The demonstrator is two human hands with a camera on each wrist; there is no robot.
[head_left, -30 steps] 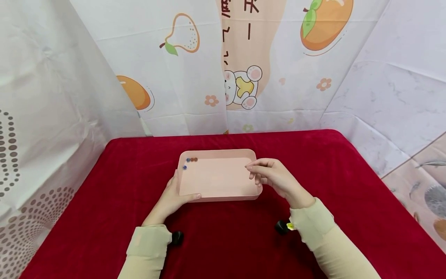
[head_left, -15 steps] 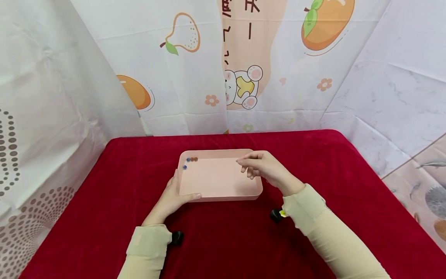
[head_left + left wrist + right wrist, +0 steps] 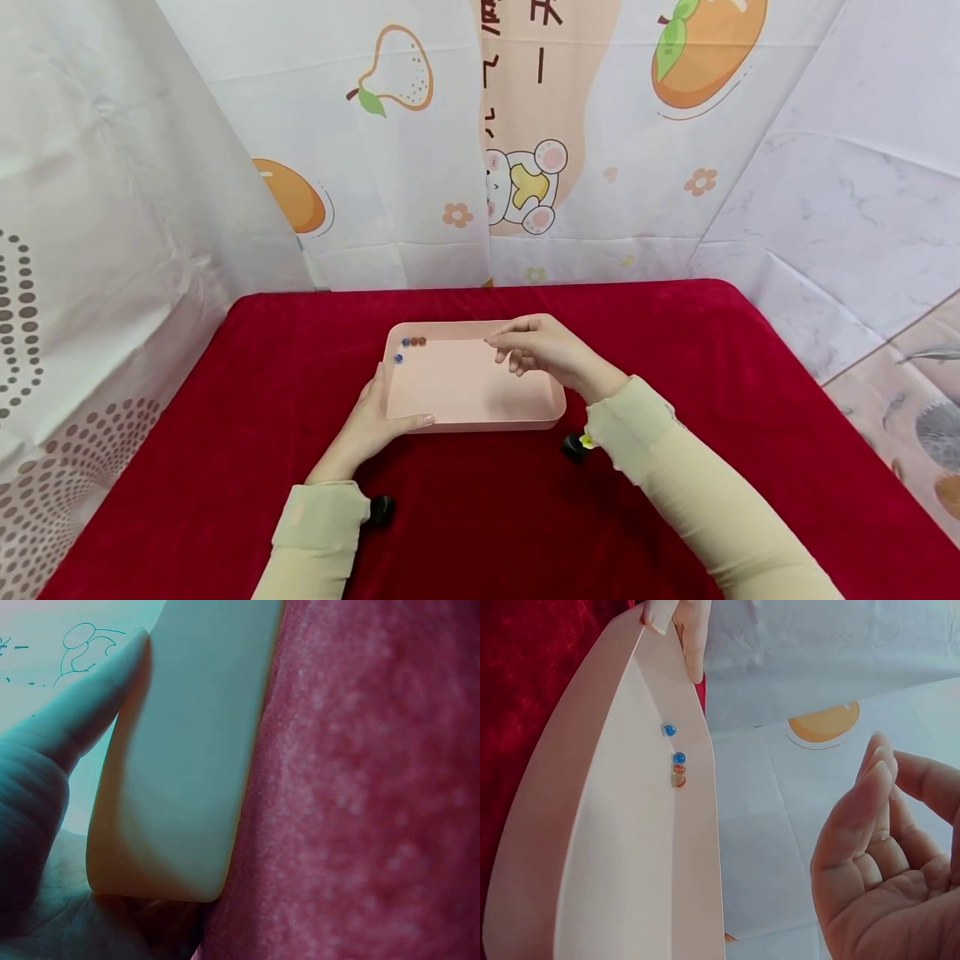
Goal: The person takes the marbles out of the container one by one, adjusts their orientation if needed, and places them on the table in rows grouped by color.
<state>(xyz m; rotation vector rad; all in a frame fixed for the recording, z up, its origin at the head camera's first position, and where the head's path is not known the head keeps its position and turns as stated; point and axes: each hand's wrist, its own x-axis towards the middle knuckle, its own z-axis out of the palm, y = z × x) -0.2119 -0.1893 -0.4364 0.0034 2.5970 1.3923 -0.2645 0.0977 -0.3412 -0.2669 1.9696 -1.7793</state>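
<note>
A shallow pale pink tray (image 3: 450, 387) sits on the red cloth. My left hand (image 3: 367, 432) grips its near left corner, thumb over the front rim, fingers along the left side; the left wrist view has the thumb (image 3: 101, 694) against the tray wall (image 3: 191, 765). Inside the far left corner lie two blue marbles (image 3: 398, 359) and two orange-brown marbles (image 3: 417, 342). Above the right half of the tray, my right hand (image 3: 551, 354) hovers with thumb and forefinger tips close together. The right wrist view shows nothing between those fingertips (image 3: 874, 776), the other fingers loosely bent.
Red velvet cloth (image 3: 660, 350) covers the table. Behind it hangs a white curtain (image 3: 420, 158) printed with fruit and a cartoon animal. Pale sheets (image 3: 847, 192) hang at both sides. A small black device (image 3: 382, 511) sits at each wrist.
My right hand has moved left and slightly away from me, from the tray's right edge to over its interior. The left hand, tray and marbles have stayed in place.
</note>
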